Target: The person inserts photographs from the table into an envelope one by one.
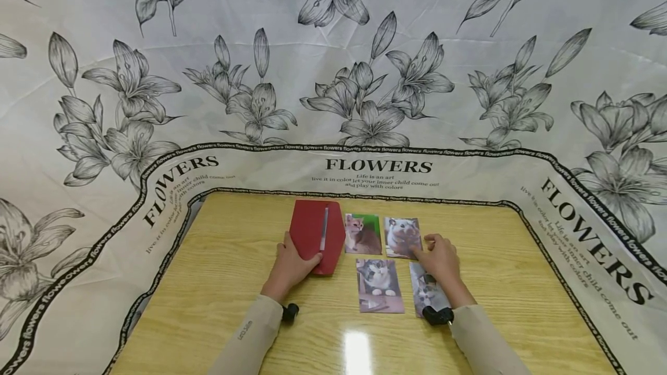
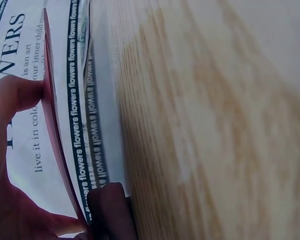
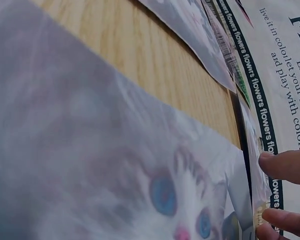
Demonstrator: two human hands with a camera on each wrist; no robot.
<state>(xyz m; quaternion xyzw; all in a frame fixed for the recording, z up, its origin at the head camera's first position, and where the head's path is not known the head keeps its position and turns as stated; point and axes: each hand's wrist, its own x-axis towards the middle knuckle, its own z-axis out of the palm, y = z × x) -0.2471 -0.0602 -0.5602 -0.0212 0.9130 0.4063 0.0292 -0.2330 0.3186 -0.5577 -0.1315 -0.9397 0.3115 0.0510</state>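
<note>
Red paper is what our left hand (image 1: 289,266) is gripping: a red envelope (image 1: 316,242) lying at about eleven o'clock from the middle of the counter (image 1: 229,282), its flap open and pointing back toward us. Our thumb is pressing on top near the flap's point while the other fingers (image 2: 12,95) are curling round the left edge, clamped on the paper; the left wrist view is showing that edge lifted slightly off the wood.

Our right hand (image 1: 442,259) is resting at one o'clock, its fingers (image 3: 285,167) slightly apart and only loosely bent, their tips touching the lower right corner of the hamster photo (image 1: 402,236). We are seeing no pinch there, just contact.

Just beside that photo, at twelve o'clock, the orange kitten photo (image 1: 362,234) is lying next to the envelope. Nearer us, the grey-and-white cat photo (image 1: 379,285) is lying flat, and a fourth cat photo (image 1: 424,291) is sitting partly under our right wrist; the right wrist view is filling with its blue-eyed kitten (image 3: 165,195).

A flower-printed cloth (image 1: 375,103) is surrounding the counter.
</note>
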